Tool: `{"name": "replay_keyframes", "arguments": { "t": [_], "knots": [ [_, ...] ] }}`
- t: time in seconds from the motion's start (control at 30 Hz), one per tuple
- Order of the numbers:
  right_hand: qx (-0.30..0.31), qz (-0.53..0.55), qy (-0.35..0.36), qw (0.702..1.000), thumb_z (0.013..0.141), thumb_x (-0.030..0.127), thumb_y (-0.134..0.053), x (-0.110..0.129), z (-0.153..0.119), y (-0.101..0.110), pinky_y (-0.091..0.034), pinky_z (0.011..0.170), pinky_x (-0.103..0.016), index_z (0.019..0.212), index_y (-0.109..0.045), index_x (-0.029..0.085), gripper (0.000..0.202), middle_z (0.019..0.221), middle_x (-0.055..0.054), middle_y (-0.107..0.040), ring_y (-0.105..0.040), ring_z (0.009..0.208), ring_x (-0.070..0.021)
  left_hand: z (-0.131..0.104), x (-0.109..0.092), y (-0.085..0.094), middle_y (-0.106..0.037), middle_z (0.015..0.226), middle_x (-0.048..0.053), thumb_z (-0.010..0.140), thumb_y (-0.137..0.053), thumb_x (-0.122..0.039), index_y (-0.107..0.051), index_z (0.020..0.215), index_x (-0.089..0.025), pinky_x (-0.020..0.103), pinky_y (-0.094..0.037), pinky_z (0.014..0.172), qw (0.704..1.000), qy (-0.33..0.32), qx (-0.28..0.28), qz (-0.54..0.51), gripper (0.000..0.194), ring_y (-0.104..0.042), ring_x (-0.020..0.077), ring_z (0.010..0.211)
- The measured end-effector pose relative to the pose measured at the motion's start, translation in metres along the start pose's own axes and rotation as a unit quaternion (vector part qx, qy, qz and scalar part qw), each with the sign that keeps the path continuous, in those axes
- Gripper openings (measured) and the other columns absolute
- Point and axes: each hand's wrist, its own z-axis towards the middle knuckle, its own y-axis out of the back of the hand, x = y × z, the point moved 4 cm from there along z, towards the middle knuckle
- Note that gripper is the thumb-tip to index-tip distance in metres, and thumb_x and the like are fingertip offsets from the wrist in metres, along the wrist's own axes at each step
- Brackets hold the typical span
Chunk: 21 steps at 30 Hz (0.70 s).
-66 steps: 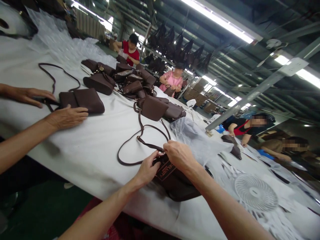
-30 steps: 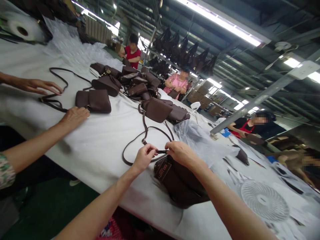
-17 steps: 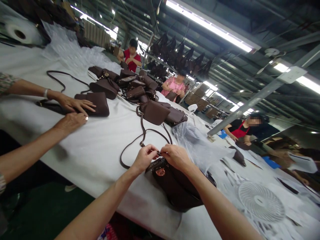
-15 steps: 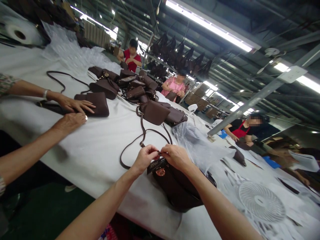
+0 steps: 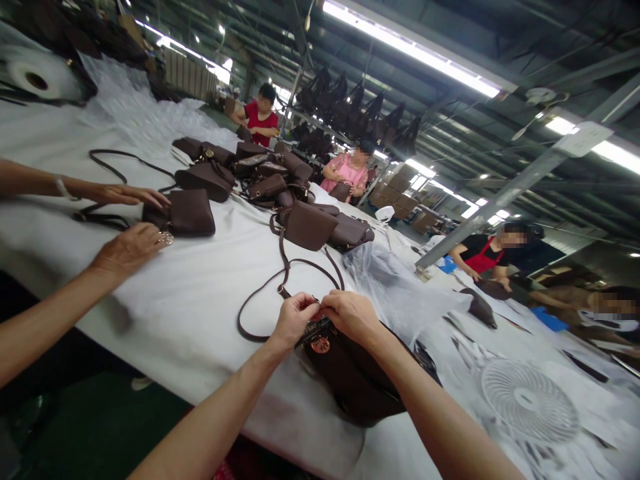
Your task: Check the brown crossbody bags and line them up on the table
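Note:
A dark brown handbag (image 5: 357, 383) lies in front of me, a dark lettered label (image 5: 311, 331) and a round copper-coloured medallion (image 5: 321, 345) at its near corner. Above the label, my left hand (image 5: 295, 321) pinches a small dark part at the bag's top edge. My right hand (image 5: 351, 317) meets it there, its fingers closed on the same part, which the fingertips mostly hide. A thin brown strap (image 5: 249, 313) with a metal buckle (image 5: 283, 291) loops over the table beside my left hand.
Brown bags (image 5: 310, 225) are heaped on the white table (image 5: 210, 293). At left, a co-worker's hands (image 5: 131, 252) are at another brown bag (image 5: 193, 213). Clear plastic (image 5: 385, 280) and a white fan (image 5: 530, 402) are at right. Several people work beyond.
My hands stay at the bag's top edge, with the fingers slightly shifted. The co-worker's upper hand has slid left off the bag's middle, and the other hand has moved back a little.

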Motion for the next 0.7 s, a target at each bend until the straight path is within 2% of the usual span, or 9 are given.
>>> {"name": "replay_keyframes", "arguments": {
  "t": [0.3,0.53,0.6,0.7],
  "knots": [
    [-0.046,0.05,-0.007,0.998,0.095,0.031,-0.046,-0.0033,-0.0009,0.0007,-0.04,0.069,-0.024,0.101,-0.071,0.025,0.026,0.101,-0.003,-0.072,-0.065,0.094,-0.0171,0.0025,0.0018,-0.0002,-0.062,0.061,-0.002,0.066,-0.068,-0.022,-0.064,0.068,-0.013,0.023,-0.045,0.061,1.0,-0.01,0.007,0.018,0.01,-0.056,0.011,0.059],
    [-0.05,-0.031,-0.035,0.998,0.093,0.026,-0.046,-0.003,0.0014,-0.0034,-0.034,0.06,-0.025,0.095,-0.066,0.021,0.02,0.097,-0.005,-0.069,-0.064,0.084,-0.0167,-0.0039,-0.004,-0.0017,-0.059,0.06,-0.003,0.064,-0.068,-0.018,-0.061,0.062,-0.014,0.022,-0.038,0.058,0.999,-0.015,0.028,0.007,0.008,-0.051,0.0099,0.058],
    [-0.051,-0.045,-0.048,0.997,0.094,0.027,-0.047,-0.004,0.0027,-0.0031,-0.032,0.058,-0.026,0.096,-0.064,0.02,0.019,0.098,-0.005,-0.069,-0.064,0.083,-0.0172,-0.0052,-0.0051,-0.0017,-0.064,0.066,-0.001,0.063,-0.068,-0.018,-0.06,0.062,-0.015,0.023,-0.041,0.064,0.998,0.001,0.048,-0.037,0.008,-0.056,0.0115,0.065],
    [-0.053,-0.057,-0.052,0.996,0.096,0.027,-0.044,-0.0048,0.0016,-0.0031,-0.028,0.055,-0.027,0.096,-0.063,0.02,0.02,0.098,-0.005,-0.068,-0.064,0.081,-0.0176,-0.0037,-0.0006,-0.0008,-0.069,0.074,0.003,0.062,-0.071,-0.017,-0.059,0.064,-0.015,0.025,-0.045,0.074,0.98,0.06,0.081,-0.173,0.012,-0.062,0.0144,0.076]
  ]
}}
